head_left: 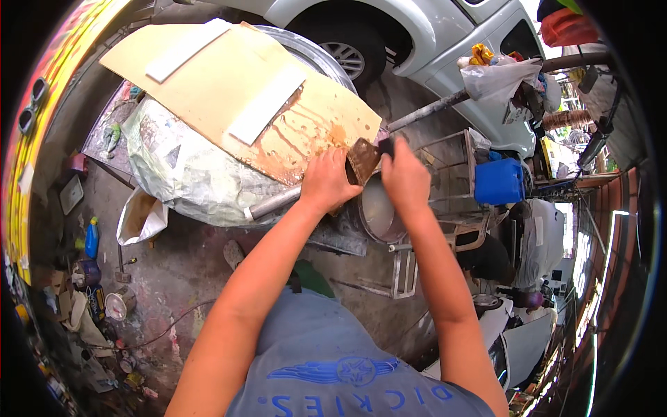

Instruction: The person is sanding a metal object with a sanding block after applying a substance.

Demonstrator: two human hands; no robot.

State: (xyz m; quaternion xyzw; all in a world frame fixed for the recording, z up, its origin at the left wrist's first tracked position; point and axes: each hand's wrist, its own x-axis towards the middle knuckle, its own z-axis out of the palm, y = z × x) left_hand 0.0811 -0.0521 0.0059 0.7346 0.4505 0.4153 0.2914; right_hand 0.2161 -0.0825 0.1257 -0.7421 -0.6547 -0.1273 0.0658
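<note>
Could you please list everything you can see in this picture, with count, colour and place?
board: one, tan, stained brown at its near end, upper middle
white strips: two, lying on the board
plastic-wrapped bundle: one, pale, under the board
scraper: one, rusty brown, between the hands
metal can: one, grey, below the hands
car: one, silver, top
jerrycan: one, blue, right
bottle: one, blue, floor at left
left hand: at the scraper
right hand: grip on a dark handle
</note>
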